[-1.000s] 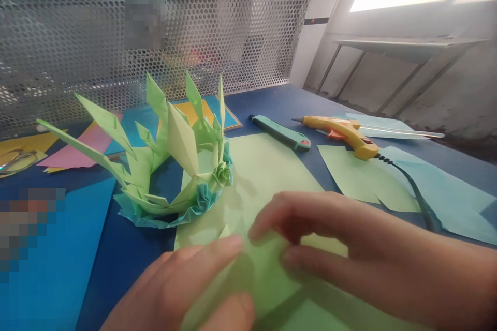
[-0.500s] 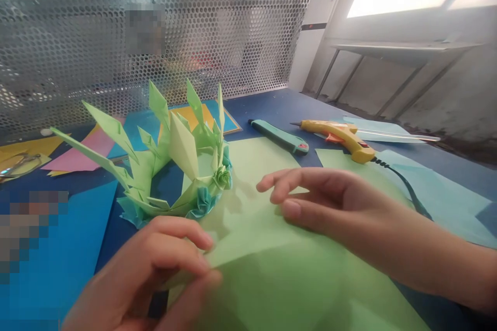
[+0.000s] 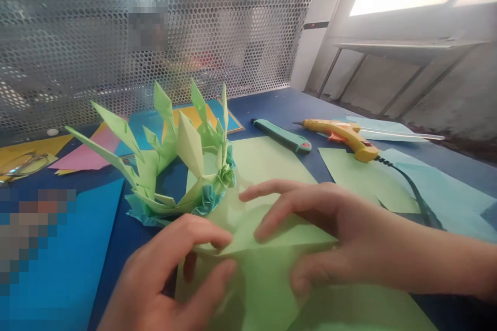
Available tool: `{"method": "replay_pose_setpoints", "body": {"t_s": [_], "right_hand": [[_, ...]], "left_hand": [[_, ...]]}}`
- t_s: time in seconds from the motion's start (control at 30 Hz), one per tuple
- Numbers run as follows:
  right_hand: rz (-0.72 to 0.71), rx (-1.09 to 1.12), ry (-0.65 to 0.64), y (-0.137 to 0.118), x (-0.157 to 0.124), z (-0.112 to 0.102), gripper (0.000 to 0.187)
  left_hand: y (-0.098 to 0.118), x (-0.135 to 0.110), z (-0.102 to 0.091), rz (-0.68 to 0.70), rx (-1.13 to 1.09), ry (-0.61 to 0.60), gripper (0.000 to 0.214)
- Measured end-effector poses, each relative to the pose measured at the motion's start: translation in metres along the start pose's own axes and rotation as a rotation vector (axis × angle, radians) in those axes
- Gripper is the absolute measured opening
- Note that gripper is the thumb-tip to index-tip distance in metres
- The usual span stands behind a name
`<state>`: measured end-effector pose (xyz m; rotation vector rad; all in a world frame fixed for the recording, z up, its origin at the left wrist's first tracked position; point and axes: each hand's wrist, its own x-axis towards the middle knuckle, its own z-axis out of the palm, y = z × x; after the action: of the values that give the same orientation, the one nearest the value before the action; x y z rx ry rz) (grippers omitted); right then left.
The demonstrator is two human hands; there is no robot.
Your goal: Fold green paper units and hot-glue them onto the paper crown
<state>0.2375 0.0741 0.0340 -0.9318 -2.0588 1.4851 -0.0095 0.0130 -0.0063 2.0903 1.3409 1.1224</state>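
Observation:
A light green paper sheet lies in front of me with its upper part bent over along a crosswise edge. My left hand is at the left end of that edge, thumb and fingers apart. On the right, my right hand spreads over the sheet, index fingertip on or just above its upper part and thumb lower down. Behind my left hand stands a green folded-paper crown with tall pointed leaves, a green paper rose and crumpled teal paper around its base.
A green-handled utility knife and a yellow glue gun with a black cord lie farther back. Pale blue paper is at the right, a blue sheet at the left. Glasses rest on yellow paper. A perforated metal panel closes the back.
Both hands have come closer together over the green sheet. My right hand has moved down and its thumb has separated from the fingers. The sheet's upper part now bends over more sharply.

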Motion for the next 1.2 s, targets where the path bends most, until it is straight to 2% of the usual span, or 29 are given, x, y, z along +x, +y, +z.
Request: {"method": "replay_pose_setpoints", "body": {"t_s": [0.1,0.23,0.3,0.43,0.57,0.7,0.83,0.97,1.1,1.2], "right_hand": [[0.031,-0.029,0.010,0.005,0.000,0.002,0.027],[0.059,-0.058,0.033,0.009,0.001,0.004,0.026],[0.066,-0.071,0.051,0.009,0.001,0.005,0.025],[0.063,-0.118,0.040,0.009,0.001,0.008,0.020],[0.068,-0.111,0.027,0.010,0.002,0.011,0.011],[0.092,0.031,0.022,0.013,0.002,0.012,0.026],[0.118,0.138,0.050,0.018,0.003,0.014,0.026],[0.139,0.154,0.089,0.020,0.005,0.016,0.031],[0.098,-0.031,0.127,0.017,-0.001,0.019,0.037],[-0.030,-0.260,0.221,0.014,-0.007,0.023,0.027]], "left_hand": [[0.000,0.000,0.001,-0.024,0.034,-0.065,0.009],[-0.003,-0.001,0.001,0.028,0.099,-0.063,0.007],[-0.003,0.000,0.001,0.070,0.083,-0.072,0.005],[-0.005,0.002,0.001,0.162,0.003,-0.115,0.015],[-0.009,0.002,0.001,0.162,-0.036,-0.149,0.018],[-0.009,0.003,0.000,0.117,-0.050,-0.144,0.024],[-0.007,0.005,0.000,0.109,-0.069,-0.165,0.015],[-0.007,0.005,-0.001,0.143,-0.059,-0.203,0.012],[-0.007,0.004,-0.001,0.165,-0.018,-0.194,0.014],[-0.005,0.003,0.000,0.153,-0.031,-0.140,0.014]]}}
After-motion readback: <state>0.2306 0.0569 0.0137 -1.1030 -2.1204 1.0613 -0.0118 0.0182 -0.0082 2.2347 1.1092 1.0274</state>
